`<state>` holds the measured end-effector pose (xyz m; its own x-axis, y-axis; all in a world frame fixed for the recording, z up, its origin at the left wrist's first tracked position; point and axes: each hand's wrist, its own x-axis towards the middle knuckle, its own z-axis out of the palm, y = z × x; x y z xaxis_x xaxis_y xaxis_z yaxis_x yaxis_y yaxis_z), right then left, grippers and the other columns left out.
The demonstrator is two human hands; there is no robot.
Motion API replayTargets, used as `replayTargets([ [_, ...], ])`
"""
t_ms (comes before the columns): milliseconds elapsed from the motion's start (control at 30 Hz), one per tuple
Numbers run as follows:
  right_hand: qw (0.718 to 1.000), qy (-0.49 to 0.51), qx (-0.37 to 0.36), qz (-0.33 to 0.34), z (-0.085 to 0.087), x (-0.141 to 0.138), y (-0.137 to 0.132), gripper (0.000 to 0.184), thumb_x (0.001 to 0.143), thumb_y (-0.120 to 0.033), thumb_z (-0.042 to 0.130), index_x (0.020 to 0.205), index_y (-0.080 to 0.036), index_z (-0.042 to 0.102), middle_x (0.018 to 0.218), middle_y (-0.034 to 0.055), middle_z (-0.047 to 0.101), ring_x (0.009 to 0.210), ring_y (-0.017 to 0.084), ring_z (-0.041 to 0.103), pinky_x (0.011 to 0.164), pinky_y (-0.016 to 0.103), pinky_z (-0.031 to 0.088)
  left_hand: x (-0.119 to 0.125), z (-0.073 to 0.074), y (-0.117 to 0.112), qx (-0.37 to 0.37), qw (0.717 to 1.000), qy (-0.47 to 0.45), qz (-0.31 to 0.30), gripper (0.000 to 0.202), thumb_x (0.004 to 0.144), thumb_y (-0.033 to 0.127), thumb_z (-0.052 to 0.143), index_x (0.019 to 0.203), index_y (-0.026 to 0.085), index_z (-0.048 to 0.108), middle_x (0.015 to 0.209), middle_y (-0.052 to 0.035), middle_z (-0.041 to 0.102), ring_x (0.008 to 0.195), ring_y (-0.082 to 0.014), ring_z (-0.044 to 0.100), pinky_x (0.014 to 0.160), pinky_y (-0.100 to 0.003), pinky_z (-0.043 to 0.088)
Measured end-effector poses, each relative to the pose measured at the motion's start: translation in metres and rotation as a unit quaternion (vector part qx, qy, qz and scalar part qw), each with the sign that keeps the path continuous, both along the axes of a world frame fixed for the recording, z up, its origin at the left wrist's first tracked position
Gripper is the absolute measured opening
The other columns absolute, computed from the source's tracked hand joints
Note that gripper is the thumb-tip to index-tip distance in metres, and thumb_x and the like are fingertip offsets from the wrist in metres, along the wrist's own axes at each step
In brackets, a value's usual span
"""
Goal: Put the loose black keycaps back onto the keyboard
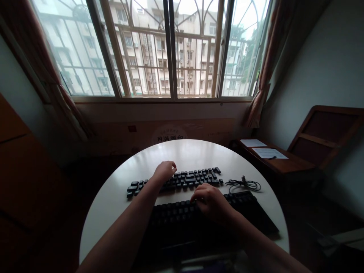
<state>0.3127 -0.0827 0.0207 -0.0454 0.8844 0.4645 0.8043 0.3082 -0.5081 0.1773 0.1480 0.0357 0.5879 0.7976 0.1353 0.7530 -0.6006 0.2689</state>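
Note:
Rows of loose black keycaps (190,179) lie on the white round table (113,212). My left hand (165,170) is just over the far edge of these rows, its fingers curled towards the thumb; whatever may be between them is too small to make out. Nearer to me rests a black keyboard (173,214), with keys along its left and middle part and a dark flat area at its right end. Above its upper rows my right hand (209,200) is bent down, thumb and forefinger pinched together at a keycap. The palm hides part of the keyboard.
A bundled black cable (244,184) lies on the table, right of the keycaps. To the right stands a wooden chair (301,165) with paper sheets (270,153) and a pen (272,157) on its seat. A barred window (173,57) with curtains is behind the table.

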Motion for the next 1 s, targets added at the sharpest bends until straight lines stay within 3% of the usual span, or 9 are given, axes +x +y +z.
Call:
replayTargets([
  [233, 1.000, 0.018, 0.002, -0.011, -0.0019, 0.0014, -0.0007, 0.028, 0.077, -0.002, 0.060, 0.082, -0.024, 0.076, 0.086, 0.0009, 0.071, 0.083, 0.018, 0.063, 0.078, 0.029, 0.049, -0.0002, -0.0082, 0.0022, -0.011, 1.000, 0.018, 0.017, 0.022, 0.078, 0.034, 0.065, 0.094, 0.023, 0.077, 0.105, -0.0085, 0.075, 0.095, -0.0246, 0.068, 0.076, -0.029, 0.050],
  [500, 0.999, 0.033, 0.007, -0.017, -0.0007, 0.0025, -0.0011, 0.029, 0.077, -0.001, 0.057, 0.081, -0.023, 0.076, 0.087, 0.0022, 0.072, 0.085, 0.020, 0.064, 0.078, 0.030, 0.049, -0.0021, -0.0058, -0.0006, -0.033, 0.998, 0.034, 0.033, 0.023, 0.078, 0.040, 0.068, 0.093, 0.025, 0.077, 0.104, -0.0077, 0.076, 0.094, -0.0241, 0.069, 0.073, -0.028, 0.049],
  [767, 0.999, 0.029, 0.013, -0.017, -0.0001, 0.0029, -0.0011, 0.029, 0.076, 0.001, 0.059, 0.080, -0.022, 0.075, 0.085, 0.0017, 0.071, 0.084, 0.019, 0.064, 0.078, 0.030, 0.049, -0.0022, -0.0026, -0.0030, -0.027, 0.997, 0.053, 0.054, 0.024, 0.079, 0.036, 0.065, 0.098, 0.025, 0.075, 0.111, -0.0058, 0.074, 0.102, -0.0245, 0.067, 0.078, -0.028, 0.050],
  [1000, 0.999, 0.033, 0.020, -0.016, -0.0005, 0.0034, -0.0003, 0.029, 0.076, 0.001, 0.059, 0.080, -0.022, 0.075, 0.085, 0.0018, 0.071, 0.084, 0.020, 0.064, 0.078, 0.031, 0.049, -0.0022, -0.0021, -0.0022, -0.030, 0.995, 0.065, 0.072, 0.022, 0.084, 0.035, 0.059, 0.096, 0.026, 0.076, 0.108, -0.0054, 0.075, 0.099, -0.0230, 0.068, 0.078, -0.028, 0.050],
])
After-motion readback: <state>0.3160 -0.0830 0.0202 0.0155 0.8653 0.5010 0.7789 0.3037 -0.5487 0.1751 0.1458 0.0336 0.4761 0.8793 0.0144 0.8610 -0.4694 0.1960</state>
